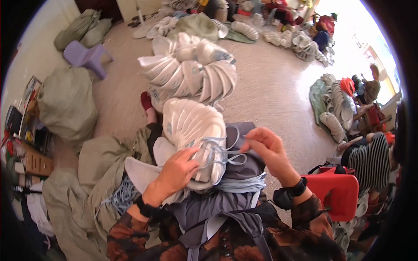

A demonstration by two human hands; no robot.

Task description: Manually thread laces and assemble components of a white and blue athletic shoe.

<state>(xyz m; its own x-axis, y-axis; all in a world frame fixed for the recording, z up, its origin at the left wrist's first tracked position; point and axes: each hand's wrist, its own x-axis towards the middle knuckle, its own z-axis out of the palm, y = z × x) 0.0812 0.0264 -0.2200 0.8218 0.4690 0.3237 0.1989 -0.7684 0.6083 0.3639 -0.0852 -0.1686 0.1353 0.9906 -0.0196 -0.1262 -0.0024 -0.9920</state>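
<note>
Though its grip is unclear, the left hand [176, 168] seemingly steadies white shoes [191, 124] beneath; the right hand [266, 148] pinches blue lace [219, 149].

- A stack of nested white shoes [189, 119] is carried on the lap [247, 166], which is covered by a grey apron [196, 212].
- A bundle of pale blue laces [244, 185] is laid across the apron, near the stack.
- On the pale floor [272, 82], curved rows of white shoes [196, 78] are piled in front of the lap.
- A purple chair [85, 57] and a bulging grey-green sack [67, 104] are set on the floor at the left.
- A red stool [349, 193] is placed at the right.
</note>
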